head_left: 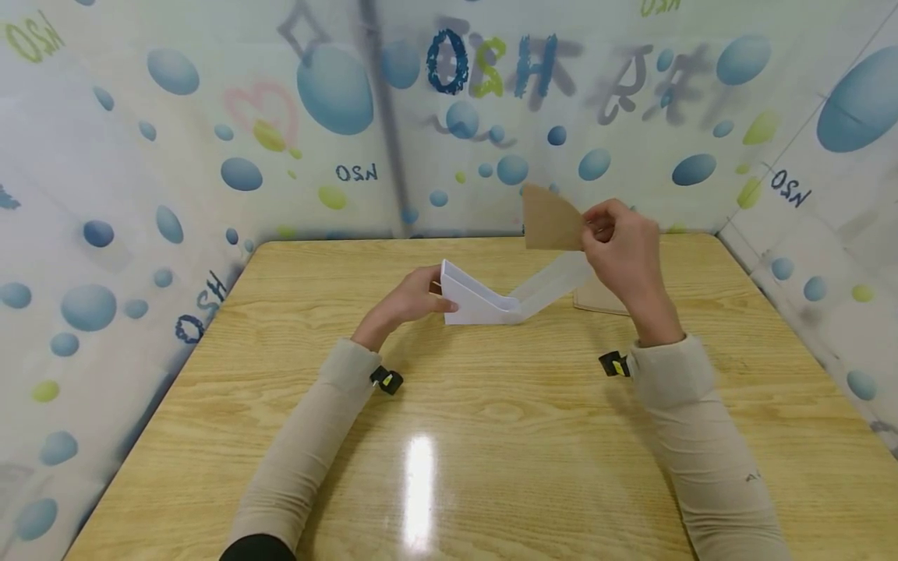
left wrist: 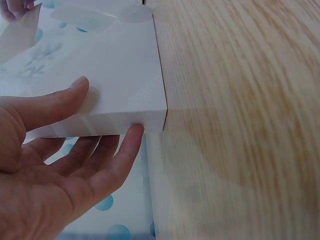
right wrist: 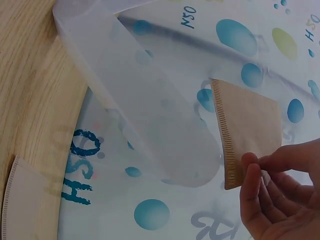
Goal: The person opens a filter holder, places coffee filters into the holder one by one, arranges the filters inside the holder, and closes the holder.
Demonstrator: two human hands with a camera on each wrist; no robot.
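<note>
My left hand [head_left: 412, 300] grips the tall back end of a white, wedge-shaped box [head_left: 477, 306] standing on the table. In the left wrist view its thumb lies on one side of the box [left wrist: 115, 65], and its fingers touch the end face. From the box's low end, a translucent flap lid [head_left: 557, 282] hangs open, slanting up to the right. Above that lid, my right hand [head_left: 627, 248] pinches a tan paper coffee filter [head_left: 549, 222] by one corner. A crimped seam runs along one edge of this filter [right wrist: 250, 120], seen in the right wrist view.
More coffee filters [head_left: 596, 300] lie on the wooden table [head_left: 505, 436] behind the right hand, partly hidden by it and the lid. A patterned curtain [head_left: 449, 156] rises just past the table's far edge and along both sides.
</note>
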